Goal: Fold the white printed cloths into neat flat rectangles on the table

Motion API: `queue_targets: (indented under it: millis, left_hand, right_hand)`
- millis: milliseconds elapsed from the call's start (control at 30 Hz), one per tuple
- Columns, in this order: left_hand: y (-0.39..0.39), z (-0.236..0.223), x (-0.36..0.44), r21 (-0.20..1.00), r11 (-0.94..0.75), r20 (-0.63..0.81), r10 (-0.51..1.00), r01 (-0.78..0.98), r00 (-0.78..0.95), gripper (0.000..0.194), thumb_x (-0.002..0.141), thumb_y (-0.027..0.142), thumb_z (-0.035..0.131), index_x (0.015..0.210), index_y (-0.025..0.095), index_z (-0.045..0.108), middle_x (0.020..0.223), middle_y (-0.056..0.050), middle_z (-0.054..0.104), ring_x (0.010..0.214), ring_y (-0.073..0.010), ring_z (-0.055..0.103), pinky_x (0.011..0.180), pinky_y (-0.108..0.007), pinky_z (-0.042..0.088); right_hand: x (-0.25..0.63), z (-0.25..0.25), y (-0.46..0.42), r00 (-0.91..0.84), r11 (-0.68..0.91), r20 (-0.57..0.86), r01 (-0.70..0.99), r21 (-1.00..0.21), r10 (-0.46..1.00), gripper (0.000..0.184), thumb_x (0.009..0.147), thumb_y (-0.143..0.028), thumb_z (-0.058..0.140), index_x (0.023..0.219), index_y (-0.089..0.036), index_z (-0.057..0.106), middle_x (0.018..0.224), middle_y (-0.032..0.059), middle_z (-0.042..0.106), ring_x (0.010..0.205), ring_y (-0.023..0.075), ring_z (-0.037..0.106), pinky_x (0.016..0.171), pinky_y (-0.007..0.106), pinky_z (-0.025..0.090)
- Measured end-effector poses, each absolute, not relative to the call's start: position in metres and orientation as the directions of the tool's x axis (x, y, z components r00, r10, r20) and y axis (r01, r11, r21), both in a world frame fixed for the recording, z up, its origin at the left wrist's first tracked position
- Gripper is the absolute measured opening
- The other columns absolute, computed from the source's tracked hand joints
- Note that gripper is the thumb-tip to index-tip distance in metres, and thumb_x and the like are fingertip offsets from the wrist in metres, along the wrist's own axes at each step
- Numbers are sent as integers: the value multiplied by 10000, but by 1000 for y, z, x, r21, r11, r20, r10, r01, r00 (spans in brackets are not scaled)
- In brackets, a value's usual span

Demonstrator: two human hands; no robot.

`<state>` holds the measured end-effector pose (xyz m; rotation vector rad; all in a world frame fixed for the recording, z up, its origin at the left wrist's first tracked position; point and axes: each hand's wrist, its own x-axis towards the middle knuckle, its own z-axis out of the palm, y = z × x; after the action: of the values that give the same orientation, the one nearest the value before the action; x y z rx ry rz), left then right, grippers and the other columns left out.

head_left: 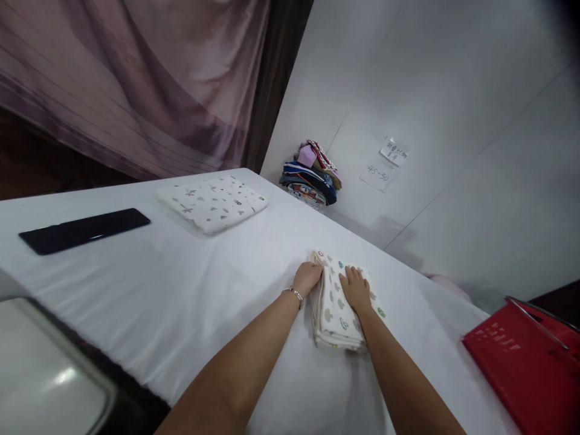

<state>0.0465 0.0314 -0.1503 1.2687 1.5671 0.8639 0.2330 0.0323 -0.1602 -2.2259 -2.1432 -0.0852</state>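
A folded white cloth (334, 305) printed with grey shapes and a few coloured ones lies in layers on the white-covered table (217, 290). My left hand (309, 277), with a bracelet at the wrist, is closed at the cloth's left edge; its fingertips are partly hidden. My right hand (356, 290) rests palm down on top of the cloth, fingers stretched out. Farther off to the left lies another folded white cloth (217, 202) with a grey print.
A long black panel (86, 231) lies at the table's left. Folded clothes (310, 175) are piled against the wall, near handwritten paper notes (380, 172). A red bag (525, 356) stands at the right. A pale, shiny-topped seat or lid (40, 368) is at lower left.
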Motion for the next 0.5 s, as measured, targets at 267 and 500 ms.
queue_targets:
  millis: [267, 500]
  left_hand:
    - [40, -160, 48, 937, 313, -307, 950, 156, -63, 282, 770, 353, 505, 797, 126, 670, 870, -118, 700, 758, -209, 645, 571, -243, 426]
    - [43, -160, 49, 940, 318, -313, 948, 127, -56, 267, 737, 363, 555, 719, 117, 657, 820, -116, 695, 729, -206, 641, 545, -239, 409]
  right_hand:
    - [231, -158, 30, 36, -33, 78, 999, -36, 996, 552, 923, -455, 235, 1406, -208, 332, 1492, 57, 252, 1382, 219, 147, 1087, 460, 151]
    - [233, -160, 31, 45, -42, 81, 998, -36, 996, 554, 921, -465, 238, 1411, -218, 321, 1492, 52, 252, 1379, 218, 164, 1089, 452, 149]
